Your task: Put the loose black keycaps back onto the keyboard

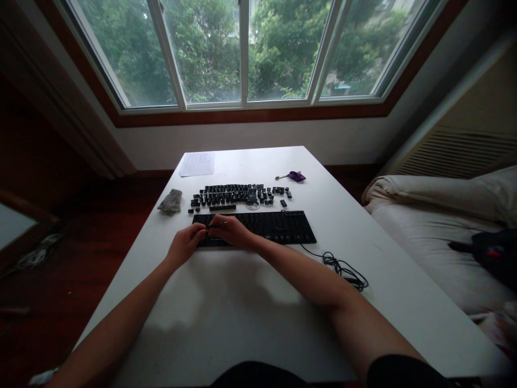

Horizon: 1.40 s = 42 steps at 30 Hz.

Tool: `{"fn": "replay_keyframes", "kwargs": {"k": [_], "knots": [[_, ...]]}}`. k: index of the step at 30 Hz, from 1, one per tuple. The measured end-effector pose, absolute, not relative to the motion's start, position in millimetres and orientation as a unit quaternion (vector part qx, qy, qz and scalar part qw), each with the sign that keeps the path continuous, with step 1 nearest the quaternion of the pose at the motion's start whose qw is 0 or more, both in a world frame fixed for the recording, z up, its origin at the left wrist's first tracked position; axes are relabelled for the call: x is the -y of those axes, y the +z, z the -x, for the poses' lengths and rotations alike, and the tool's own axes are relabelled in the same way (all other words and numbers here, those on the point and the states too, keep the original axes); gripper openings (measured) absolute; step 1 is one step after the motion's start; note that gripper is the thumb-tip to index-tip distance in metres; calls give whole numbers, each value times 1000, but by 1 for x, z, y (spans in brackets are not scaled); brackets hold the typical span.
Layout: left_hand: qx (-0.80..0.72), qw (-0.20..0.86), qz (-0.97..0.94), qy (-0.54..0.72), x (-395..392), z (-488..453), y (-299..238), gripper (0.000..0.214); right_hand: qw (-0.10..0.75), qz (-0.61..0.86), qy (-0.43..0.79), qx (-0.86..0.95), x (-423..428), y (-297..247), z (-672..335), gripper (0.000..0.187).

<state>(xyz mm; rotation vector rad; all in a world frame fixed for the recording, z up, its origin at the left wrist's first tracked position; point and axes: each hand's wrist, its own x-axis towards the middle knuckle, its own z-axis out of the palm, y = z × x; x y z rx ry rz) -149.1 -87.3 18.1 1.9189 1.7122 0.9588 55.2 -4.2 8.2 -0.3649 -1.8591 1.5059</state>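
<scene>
Keyboard: set across the surface, between its left and right edges and roughly lined up with the far edge, apparently so that it can be reached by both hands; one is counted.
Left hand: brought to the keyboard's left end, perhaps so that the board is steadied; the fingers are bent and drawn together at the tips, but whether anything is pinched cannot be told.
Right hand: held over the keyboard's left part, just beside the left hand, as if one spot is shared by both; its fingers are curled, but whether they are clamped on something small and dark cannot be told.
Keycaps: spread in rough rows between the keyboard and the far edge, presumably so that their order is kept; dozens are seen, too crowded to be counted exactly.
Long bar: one, laid between the rows and the keyboard.
Thin ring: one, laid just right of the bar.
Cloth: one, bunched near the left edge, seemingly kept within reach.
Purple item: one, with a thin stem pointed leftward, placed toward the far right corner.
Paper: one sheet, laid at the far left corner, probably out of the way.
Cable: one, looped toward the right edge, so that slack is kept aside.
</scene>
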Motion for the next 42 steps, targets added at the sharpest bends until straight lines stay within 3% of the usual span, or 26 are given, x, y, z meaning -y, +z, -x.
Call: {"fn": "replay_keyframes", "kwargs": {"k": [4,7,11,21,30,35,42], "knots": [[-627,102,-697,333,90,146,15,29,355,123,585,719,5,11,-58,25],[-617,97,-705,337,90,146,13,31,365,148,548,738,6,14,-59,26],[-617,134,-698,339,90,148,14,33,379,178,520,745,4,16,-58,30],[-538,284,-696,382,88,147,11,30,338,143,635,680,-8,10,-59,43],[-528,319,-656,435,80,150,9,26,362,178,627,667,-12,7,-56,41],[-525,386,-600,464,78,151,12,35,364,176,615,677,-17,7,-58,40],[-550,383,-534,515,55,167,13,57,375,203,628,651,-28,28,-72,41]]}}
